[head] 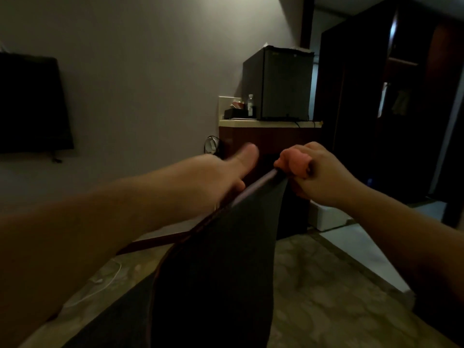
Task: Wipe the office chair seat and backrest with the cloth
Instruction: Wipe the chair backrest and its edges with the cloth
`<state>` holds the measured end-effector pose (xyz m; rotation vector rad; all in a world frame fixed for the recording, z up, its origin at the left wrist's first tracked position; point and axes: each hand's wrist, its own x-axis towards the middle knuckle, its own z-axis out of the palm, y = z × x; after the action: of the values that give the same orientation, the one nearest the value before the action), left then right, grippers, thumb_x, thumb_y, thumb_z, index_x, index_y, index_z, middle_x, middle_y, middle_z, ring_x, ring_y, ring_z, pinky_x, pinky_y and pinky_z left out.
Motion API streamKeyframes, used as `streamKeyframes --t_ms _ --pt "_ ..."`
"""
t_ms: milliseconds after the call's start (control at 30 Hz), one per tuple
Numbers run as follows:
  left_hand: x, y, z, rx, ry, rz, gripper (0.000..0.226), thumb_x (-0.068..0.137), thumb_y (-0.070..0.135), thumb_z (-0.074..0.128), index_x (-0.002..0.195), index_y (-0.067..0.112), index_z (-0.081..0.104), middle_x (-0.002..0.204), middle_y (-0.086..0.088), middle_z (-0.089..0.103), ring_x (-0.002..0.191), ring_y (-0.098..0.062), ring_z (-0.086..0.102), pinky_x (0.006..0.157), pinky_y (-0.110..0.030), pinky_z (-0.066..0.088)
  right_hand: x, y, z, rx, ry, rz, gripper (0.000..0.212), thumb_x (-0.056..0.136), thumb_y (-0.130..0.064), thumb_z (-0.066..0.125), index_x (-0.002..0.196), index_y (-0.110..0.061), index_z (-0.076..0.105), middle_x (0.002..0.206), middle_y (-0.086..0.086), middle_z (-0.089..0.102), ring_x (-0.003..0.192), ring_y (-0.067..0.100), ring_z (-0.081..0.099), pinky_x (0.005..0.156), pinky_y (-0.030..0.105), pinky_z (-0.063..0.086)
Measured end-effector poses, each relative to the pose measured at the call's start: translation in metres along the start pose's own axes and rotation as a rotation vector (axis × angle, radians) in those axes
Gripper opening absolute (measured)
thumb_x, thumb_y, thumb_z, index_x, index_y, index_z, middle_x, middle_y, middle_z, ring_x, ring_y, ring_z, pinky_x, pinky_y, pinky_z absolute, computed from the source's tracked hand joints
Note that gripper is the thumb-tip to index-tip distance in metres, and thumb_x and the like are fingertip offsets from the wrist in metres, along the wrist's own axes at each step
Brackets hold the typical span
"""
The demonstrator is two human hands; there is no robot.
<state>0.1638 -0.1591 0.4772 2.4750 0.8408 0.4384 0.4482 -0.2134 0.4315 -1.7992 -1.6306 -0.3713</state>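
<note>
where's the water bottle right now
In the head view the water bottle stands right of centre on the light countertop, just left of the mini fridge and beside a dark box.
</note>
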Motion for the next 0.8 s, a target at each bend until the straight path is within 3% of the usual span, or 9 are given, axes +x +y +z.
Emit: streamKeyframes --t_ms 100,200,267,400,467,533,633,733,800 --pt "-0.003 -0.027 0.01 -0.309 0.02 0.044 0.102 0.079 0.09 0.009 0.113 0.025 0.081 0.142 0.015 0.065 0.141 -0.009 0.047 0.123 -0.043 0.023 -0.01 -0.005 0.003 0.018 0.034 -0.061 0.053 0.089 -0.012 0.073 0.134 -0.036 0.057 0.123 -0.006 0.048 0.114 0.012 0.051 0.09 0.018 0.042" --pt "-0.005 -0.041 0.024 -0.479 -0.006 0.094 0.097 0.081 0.086 0.013 0.109 0.026 0.084 0.133 0.017 0.071 0.14 -0.004 0.049 0.127 -0.041 0.016 -0.023 -0.015 -0.001 0.009 0.042 -0.217 0.048 0.084 -0.018 0.072 0.124 -0.039 0.057 0.121 -0.009 0.054 0.114 0.007 0.049 0.091 0.018 0.041" --pt "-0.001 -0.039 0.026 -0.486 0.012 0.136 0.093 0.087 0.069 0.01 0.112 0.017 0.082 0.132 0.009 0.073 0.137 -0.003 0.051 0.126 -0.035 0.018 -0.015 -0.011 -0.003 -0.078 0.03 -0.259 0.046 0.086 -0.018 0.075 0.12 -0.042 0.056 0.118 -0.013 0.056 0.115 0.01 0.048 0.092 0.021 0.041" --pt "0.004 -0.029 0.029 -0.481 -0.014 0.164 0.083 0.081 0.065 0.011 0.105 0.023 0.08 0.106 0.03 0.073 0.108 0.02 0.055 0.103 -0.011 0.03 0.012 0.007 0.007 -0.226 0.04 -0.133 0.048 0.09 -0.027 0.077 0.113 -0.055 0.046 0.115 -0.016 0.052 0.112 0.013 0.047 0.086 0.023 0.039" --pt "0.006 -0.027 0.037 -0.508 -0.025 0.166 0.083 0.08 0.07 0.013 0.103 0.026 0.079 0.104 0.029 0.072 0.098 0.022 0.059 0.087 -0.001 0.036 0.008 0.004 0.013 -0.219 0.081 -0.082 0.046 0.088 -0.029 0.076 0.112 -0.056 0.047 0.118 -0.011 0.051 0.112 0.014 0.046 0.088 0.027 0.043" --pt "0.01 -0.024 0.045 -0.511 -0.032 0.189 0.089 0.086 0.083 0.011 0.104 0.027 0.078 0.119 0.018 0.072 0.105 0.014 0.062 0.086 -0.004 0.041 -0.01 -0.012 0.009 -0.127 0.106 -0.164 0.035 0.088 -0.027 0.073 0.107 -0.049 0.053 0.115 -0.011 0.051 0.11 0.011 0.045 0.089 0.027 0.043" --pt "0.018 -0.024 0.052 -0.507 -0.022 0.2 0.094 0.075 0.093 0.014 0.107 0.03 0.077 0.135 0.004 0.069 0.124 -0.005 0.059 0.092 -0.014 0.036 -0.029 -0.025 -0.006 -0.039 0.051 -0.323 0.029 0.083 -0.03 0.07 0.102 -0.046 0.055 0.107 -0.021 0.052 0.112 0.012 0.047 0.092 0.029 0.044" --pt "0.025 -0.023 0.054 -0.477 -0.014 0.186 0.104 0.063 0.097 0.016 0.116 0.031 0.076 0.137 0.001 0.068 0.123 -0.007 0.058 0.09 -0.015 0.035 -0.012 -0.008 -0.008 -0.034 0.008 -0.175 0.036 0.082 -0.027 0.073 0.103 -0.05 0.053 0.113 -0.018 0.052 0.12 0.018 0.05 0.098 0.042 0.05" --pt "0.028 -0.019 0.057 -0.464 -0.031 0.179 0.112 0.061 0.098 0.014 0.124 0.027 0.074 0.133 0.003 0.069 0.112 -0.001 0.06 0.083 -0.01 0.035 -0.009 -0.003 0.0 -0.013 0.035 -0.065 0.037 0.084 -0.026 0.072 0.102 -0.052 0.052 0.12 -0.012 0.051 0.122 0.02 0.049 0.097 0.041 0.051"
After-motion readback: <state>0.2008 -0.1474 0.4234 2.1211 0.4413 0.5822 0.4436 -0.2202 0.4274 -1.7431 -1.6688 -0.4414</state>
